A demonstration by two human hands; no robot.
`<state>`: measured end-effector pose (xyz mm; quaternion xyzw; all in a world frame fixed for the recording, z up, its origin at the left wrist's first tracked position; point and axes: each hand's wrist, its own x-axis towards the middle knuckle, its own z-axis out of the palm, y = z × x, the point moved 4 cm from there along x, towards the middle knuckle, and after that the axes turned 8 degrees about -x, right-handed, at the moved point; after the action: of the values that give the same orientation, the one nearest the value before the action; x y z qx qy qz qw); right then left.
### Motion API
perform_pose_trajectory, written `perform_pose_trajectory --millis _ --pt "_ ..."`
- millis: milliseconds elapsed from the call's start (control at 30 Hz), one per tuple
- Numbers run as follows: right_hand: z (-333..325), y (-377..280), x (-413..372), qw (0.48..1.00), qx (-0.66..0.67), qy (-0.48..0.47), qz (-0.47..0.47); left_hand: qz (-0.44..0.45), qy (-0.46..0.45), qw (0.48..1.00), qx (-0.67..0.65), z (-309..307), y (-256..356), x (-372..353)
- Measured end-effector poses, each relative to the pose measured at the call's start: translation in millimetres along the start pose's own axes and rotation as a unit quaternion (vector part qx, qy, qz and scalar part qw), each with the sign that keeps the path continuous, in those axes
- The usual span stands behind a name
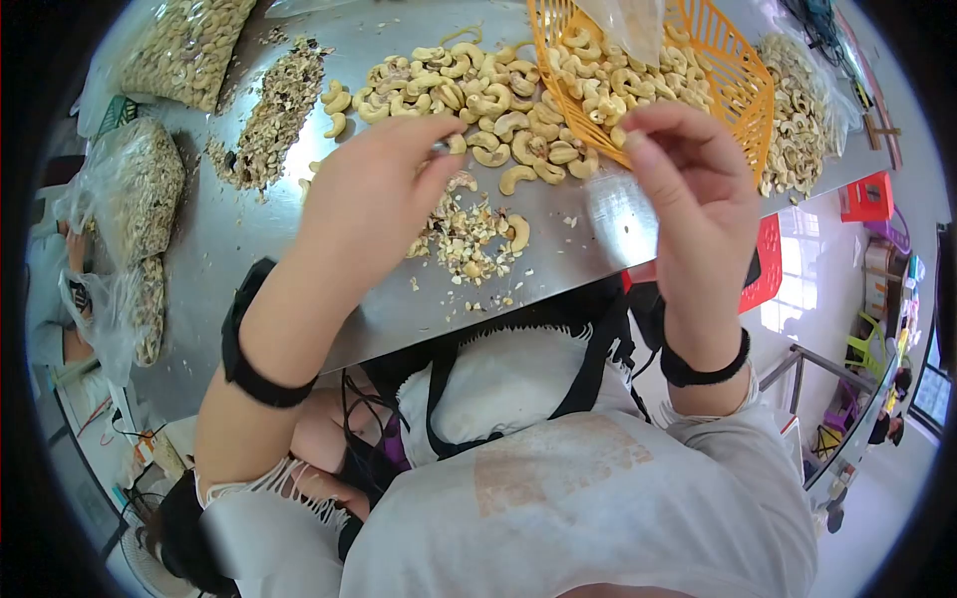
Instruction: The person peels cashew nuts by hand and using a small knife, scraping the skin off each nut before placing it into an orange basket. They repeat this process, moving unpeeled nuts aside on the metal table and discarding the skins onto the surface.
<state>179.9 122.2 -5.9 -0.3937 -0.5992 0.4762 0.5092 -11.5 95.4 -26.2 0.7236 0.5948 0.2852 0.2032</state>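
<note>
My left hand reaches over the steel table from the left, its thumb and forefinger closed around a pale cashew at the edge of the pile. A heap of cashews, some with brown skin patches, spreads just beyond it. Below the fingertips lies a small scatter of broken bits and skin flakes, with one whole cashew beside it. On the other side, my right hand pinches a cashew between thumb and forefinger at the rim of an orange plastic basket, which holds more cashews.
A long heap of brown fragments lies at the table's left. Clear bags of nuts and crumbs stand along that side. Another bag of cashews sits right of the basket. A red stool stands below the table edge.
</note>
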Motion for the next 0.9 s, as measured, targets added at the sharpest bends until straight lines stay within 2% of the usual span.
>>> perform_pose_trajectory --millis 33,100,167,367,467,567,600,633,667,700,767,900 --pt "5.3 2.9 -3.0 0.999 0.012 -0.028 0.015 0.001 0.003 1.000 0.001 4.1 -0.1 4.8" --pt "7.2 7.9 -7.9 0.999 0.011 -0.032 0.010 0.004 -0.055 0.996 0.072 18.7 3.6 14.2" --pt "9.0 10.6 -11.5 0.996 0.003 -0.078 0.044 0.013 -0.036 0.996 0.074 24.3 3.3 20.8" --pt "9.7 13.9 -13.8 0.995 -0.010 -0.076 0.067 0.008 -0.033 0.995 0.090 26.8 -4.0 30.7" --pt "12.9 15.8 -15.5 0.994 -0.006 -0.081 0.074 0.050 -0.035 0.993 0.102 26.8 -5.7 33.5" --pt "14.3 18.2 -16.1 0.995 -0.021 -0.086 0.051 0.032 -0.011 0.999 0.038 20.6 1.3 30.7" --pt "15.9 18.9 -16.7 0.994 -0.011 -0.092 0.058 -0.047 -0.022 0.994 -0.093 14.7 5.3 27.2" --pt "18.1 20.4 -16.8 0.993 0.000 -0.099 0.064 -0.126 -0.031 0.967 -0.221 10.2 9.6 23.0" --pt "20.3 23.3 -17.4 0.993 0.002 -0.106 0.058 -0.162 -0.059 0.930 -0.325 9.4 17.6 19.0" --pt "22.8 23.7 -18.0 0.993 0.003 -0.105 0.058 -0.161 -0.060 0.930 -0.324 7.7 19.6 13.5" --pt "28.4 26.5 -20.2 0.990 0.041 -0.100 0.090 -0.219 -0.075 0.863 -0.450 9.7 20.2 2.3" --pt "38.8 29.1 -23.8 0.983 0.070 -0.134 0.104 -0.220 -0.067 0.840 -0.492 13.9 25.0 -15.3"
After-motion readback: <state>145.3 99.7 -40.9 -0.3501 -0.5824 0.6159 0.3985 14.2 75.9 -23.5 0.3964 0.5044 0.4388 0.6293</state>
